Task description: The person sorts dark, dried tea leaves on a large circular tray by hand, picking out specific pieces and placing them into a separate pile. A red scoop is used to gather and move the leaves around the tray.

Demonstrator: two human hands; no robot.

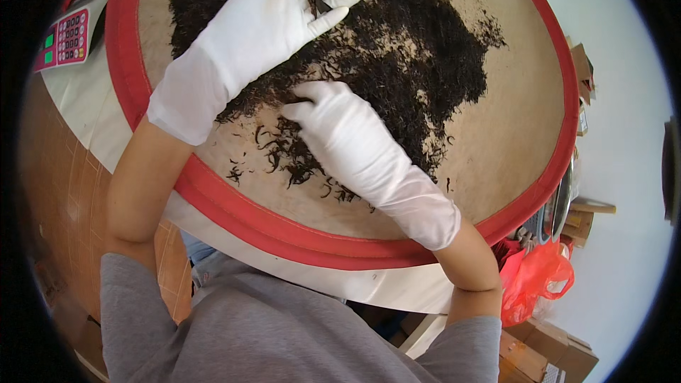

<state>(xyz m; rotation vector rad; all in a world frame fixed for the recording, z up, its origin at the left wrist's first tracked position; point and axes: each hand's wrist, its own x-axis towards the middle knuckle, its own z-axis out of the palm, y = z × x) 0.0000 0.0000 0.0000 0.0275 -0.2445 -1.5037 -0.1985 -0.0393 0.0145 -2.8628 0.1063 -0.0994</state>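
Note:
Dark, dried, twisted leaves that look like tea (pixel 425 57) lie spread over a round, pale cloth-covered tray with a red rim (pixel 284 227). My left hand (pixel 262 21), in a white glove, is palm up over the far left of the heap. A few dark leaf pieces rest against its loosely curled fingers. Closer to me, my right hand (pixel 347 131), gloved in white too, is palm down with bent fingers at the near edge of the heap. Its fingertips are drawn together, and what they hold is too small to make out. Loose leaves (pixel 287 156) are scattered beside it.
The tray stands on a white table (pixel 262 248). A pink scale with a keypad (pixel 67 39) sits at the far left. Right of the table are a red plastic bag (pixel 535 280) and cardboard boxes (pixel 557 347), near a white wall (pixel 624 99).

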